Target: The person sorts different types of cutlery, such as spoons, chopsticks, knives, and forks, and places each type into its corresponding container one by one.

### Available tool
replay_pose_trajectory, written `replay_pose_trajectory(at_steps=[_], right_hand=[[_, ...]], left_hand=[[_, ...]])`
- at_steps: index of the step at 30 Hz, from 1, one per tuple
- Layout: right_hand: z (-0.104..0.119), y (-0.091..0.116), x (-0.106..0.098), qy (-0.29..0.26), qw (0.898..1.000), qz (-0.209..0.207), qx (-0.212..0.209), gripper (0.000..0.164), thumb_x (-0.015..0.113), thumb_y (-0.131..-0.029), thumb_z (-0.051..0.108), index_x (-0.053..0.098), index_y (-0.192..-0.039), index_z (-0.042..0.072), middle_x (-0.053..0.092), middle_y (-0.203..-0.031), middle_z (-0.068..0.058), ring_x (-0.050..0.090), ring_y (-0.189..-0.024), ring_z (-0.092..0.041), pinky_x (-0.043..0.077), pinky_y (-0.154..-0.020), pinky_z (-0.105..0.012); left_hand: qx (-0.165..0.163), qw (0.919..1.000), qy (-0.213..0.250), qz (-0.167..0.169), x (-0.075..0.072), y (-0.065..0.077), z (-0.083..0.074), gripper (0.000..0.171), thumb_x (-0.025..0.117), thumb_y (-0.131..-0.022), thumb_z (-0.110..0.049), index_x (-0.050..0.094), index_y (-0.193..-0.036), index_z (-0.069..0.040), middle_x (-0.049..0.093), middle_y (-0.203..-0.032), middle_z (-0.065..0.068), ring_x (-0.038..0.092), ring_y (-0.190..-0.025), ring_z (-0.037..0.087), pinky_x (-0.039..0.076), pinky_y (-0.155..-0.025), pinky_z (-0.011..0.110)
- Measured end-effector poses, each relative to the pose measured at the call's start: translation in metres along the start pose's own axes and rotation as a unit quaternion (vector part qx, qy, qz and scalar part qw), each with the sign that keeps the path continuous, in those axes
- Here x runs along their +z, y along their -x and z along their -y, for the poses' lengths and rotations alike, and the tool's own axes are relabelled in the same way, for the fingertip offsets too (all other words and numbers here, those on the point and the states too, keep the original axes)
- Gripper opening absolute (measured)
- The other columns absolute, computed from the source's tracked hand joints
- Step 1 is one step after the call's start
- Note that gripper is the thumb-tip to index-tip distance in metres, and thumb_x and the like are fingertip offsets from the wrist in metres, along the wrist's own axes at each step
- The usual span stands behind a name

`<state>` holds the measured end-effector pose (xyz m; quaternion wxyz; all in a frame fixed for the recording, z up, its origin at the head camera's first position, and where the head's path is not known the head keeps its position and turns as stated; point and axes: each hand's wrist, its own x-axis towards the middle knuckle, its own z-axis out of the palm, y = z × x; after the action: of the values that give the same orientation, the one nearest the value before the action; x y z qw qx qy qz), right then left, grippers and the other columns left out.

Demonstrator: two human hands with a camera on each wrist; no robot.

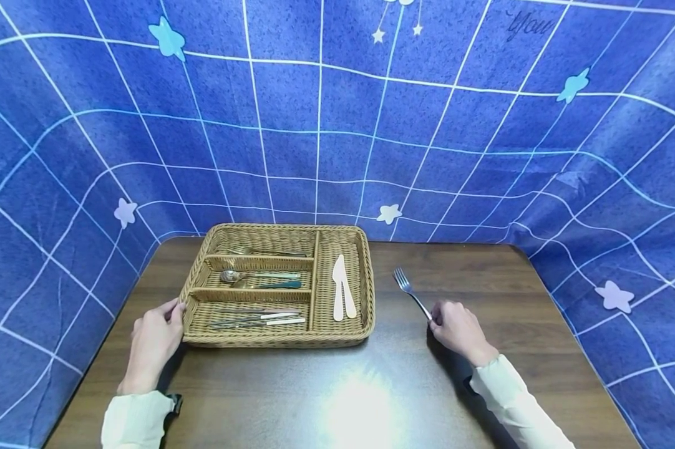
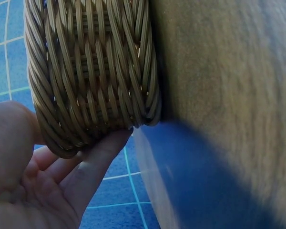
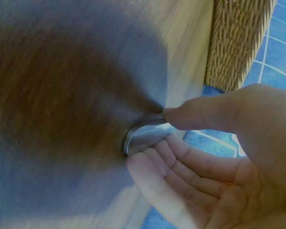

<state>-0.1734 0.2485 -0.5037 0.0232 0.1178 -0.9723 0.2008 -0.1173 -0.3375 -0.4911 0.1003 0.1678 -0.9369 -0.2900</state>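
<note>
My right hand (image 1: 456, 327) pinches the handle end of a metal fork (image 1: 410, 291) between thumb and fingers. The fork's tines point away, toward the back of the table. In the right wrist view, the rounded end of its handle shows between the thumb and curled fingers. At the front left corner of a wicker cutlery basket (image 1: 276, 340), my left hand (image 1: 153, 340) grips the side, its thumb and fingers bent against the weave. Two pale knives (image 1: 338, 299) lie crossed in the basket's right compartment.
The basket's left part has stacked compartments: a fork (image 1: 267, 252) at the back, several spoons (image 1: 231, 275) in the middle, thin metal sticks with white ends (image 1: 284, 322) in front. Blue cloth (image 1: 343, 149) with grid lines surrounds the brown wooden table (image 1: 270, 393).
</note>
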Motion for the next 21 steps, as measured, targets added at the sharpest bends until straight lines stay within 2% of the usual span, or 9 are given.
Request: replay_pose_trajectory(at_steps=[21], right_hand=[[-0.0039,-0.0006,-0.0076,-0.002,1.000,-0.005,0.008,0.010,0.076,-0.085,0.010,0.071,-0.079,0.016,0.057,-0.064,0.007,0.055,-0.061,-0.019,0.049,-0.056,-0.048]], left_hand=[[0.001,1.0000,0.005,-0.008,0.0009,0.0002,-0.0023,0.046,0.051,-0.112,-0.029,0.066,-0.141,0.003,0.065,-0.133,0.032,0.057,-0.125,0.064,0.046,-0.097,0.072]])
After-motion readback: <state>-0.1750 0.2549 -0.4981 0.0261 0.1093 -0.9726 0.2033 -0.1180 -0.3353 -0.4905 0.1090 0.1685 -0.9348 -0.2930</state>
